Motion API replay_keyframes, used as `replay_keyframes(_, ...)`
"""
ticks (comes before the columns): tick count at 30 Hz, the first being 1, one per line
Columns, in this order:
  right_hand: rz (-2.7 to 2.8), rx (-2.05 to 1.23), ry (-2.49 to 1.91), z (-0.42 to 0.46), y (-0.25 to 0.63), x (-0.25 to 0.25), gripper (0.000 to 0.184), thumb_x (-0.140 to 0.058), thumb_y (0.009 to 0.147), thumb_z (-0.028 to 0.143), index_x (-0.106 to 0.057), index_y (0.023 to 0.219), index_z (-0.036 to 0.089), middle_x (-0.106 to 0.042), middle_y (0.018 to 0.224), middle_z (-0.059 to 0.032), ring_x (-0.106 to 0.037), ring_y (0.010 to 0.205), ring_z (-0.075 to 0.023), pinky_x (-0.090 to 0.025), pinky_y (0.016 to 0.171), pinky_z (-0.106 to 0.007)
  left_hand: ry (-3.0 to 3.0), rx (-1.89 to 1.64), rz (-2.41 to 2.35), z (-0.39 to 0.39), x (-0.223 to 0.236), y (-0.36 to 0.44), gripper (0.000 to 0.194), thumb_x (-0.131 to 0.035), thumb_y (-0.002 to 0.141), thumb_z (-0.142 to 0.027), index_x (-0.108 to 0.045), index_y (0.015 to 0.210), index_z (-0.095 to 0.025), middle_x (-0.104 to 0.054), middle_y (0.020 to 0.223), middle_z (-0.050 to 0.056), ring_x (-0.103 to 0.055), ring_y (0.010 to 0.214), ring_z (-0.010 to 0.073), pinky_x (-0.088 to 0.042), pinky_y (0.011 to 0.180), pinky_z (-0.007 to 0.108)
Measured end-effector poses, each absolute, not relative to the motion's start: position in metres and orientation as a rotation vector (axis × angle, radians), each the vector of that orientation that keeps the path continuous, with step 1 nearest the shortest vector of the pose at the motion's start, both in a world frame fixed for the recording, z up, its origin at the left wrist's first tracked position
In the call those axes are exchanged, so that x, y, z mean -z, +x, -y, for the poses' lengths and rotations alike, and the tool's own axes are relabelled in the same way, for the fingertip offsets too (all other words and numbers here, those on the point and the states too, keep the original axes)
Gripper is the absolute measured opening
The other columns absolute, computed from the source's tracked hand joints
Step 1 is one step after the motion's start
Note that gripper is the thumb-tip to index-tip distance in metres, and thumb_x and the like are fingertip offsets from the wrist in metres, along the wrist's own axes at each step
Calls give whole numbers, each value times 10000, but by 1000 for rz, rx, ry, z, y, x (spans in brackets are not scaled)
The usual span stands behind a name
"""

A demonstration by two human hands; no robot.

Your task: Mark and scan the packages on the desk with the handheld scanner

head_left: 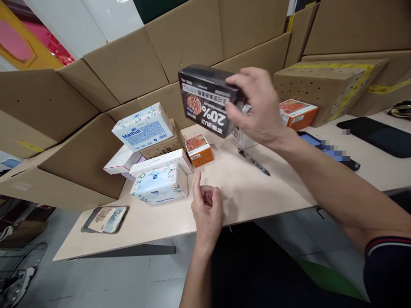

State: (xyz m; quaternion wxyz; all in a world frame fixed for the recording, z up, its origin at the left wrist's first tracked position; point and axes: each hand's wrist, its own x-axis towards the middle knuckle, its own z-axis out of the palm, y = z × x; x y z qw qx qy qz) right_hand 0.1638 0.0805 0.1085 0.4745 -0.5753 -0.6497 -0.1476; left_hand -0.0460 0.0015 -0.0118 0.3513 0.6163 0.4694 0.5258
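My right hand (pixel 257 102) grips a dark cereal box (pixel 208 100) by its right end. Held tilted above the table, the box shows a large "20%" and a picture of a bowl on its front. Lower down, my left hand (pixel 208 209) is near the table's front edge, fingers loosely curled and apart, with nothing in it. Just left of it lies a white floral tissue pack (pixel 159 184). A small orange box (pixel 199 149) stands behind my left hand. A black pen (pixel 253 161) lies below the held box, and a white box (pixel 245 137) is partly hidden behind my right hand.
Another tissue pack (pixel 143 126) rests on a brown carton at the left. Banknotes (pixel 107 219) lie near the table's left end. At right are another orange box (pixel 297 113), a phone (pixel 330 149) and a black flat object (pixel 379 136). Cardboard panels (pixel 189 38) wall the back.
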Motion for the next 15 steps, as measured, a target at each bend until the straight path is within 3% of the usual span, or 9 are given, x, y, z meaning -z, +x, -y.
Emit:
replay_keyframes(3, 1525, 117, -1260, -51, 175, -101, 459, -422, 976, 398, -465, 1415, 271, -521, 1366, -83, -600, 1196, -271, -570, 908, -456, 1506, -1700, -1208, 0, 13, -48, 627, -606, 938, -372, -393, 1515, -248, -602, 1194, 79, -607, 1011, 157, -505, 905, 280)
replay_keyframes(7, 1626, -168, -1106, -37, 176, -65, 417, -533, 897, 459, -608, 1261, 271, -558, 1370, -80, -586, 1230, -261, -568, 927, -433, 1376, -1881, -1182, 1, 15, -51, 557, -471, 1005, -415, -383, 1531, -255, -519, 1427, 104, -503, 1336, 217, -412, 1122, 354)
replay_keyframes(11, 1810, -361, -968, -41, 173, -40, 309, -597, 837, 350, -675, 1123, 264, -552, 1389, -94, -564, 1286, -246, -542, 993, -422, 1324, -1789, -1100, -4, 15, -51, 535, -436, 1017, -442, -425, 1511, -237, -490, 1523, 99, -471, 1405, 237, -389, 1163, 373)
replay_keyframes(15, 1826, -497, -1000, -48, 180, -40, 576, -615, 798, 283, -553, 1370, 256, -553, 1423, -98, -569, 1288, -238, -506, 1059, -426, 1337, -1739, -1095, -8, 17, -52, 544, -450, 1012, -472, -444, 1506, -244, -510, 1512, 95, -495, 1386, 237, -420, 1135, 369)
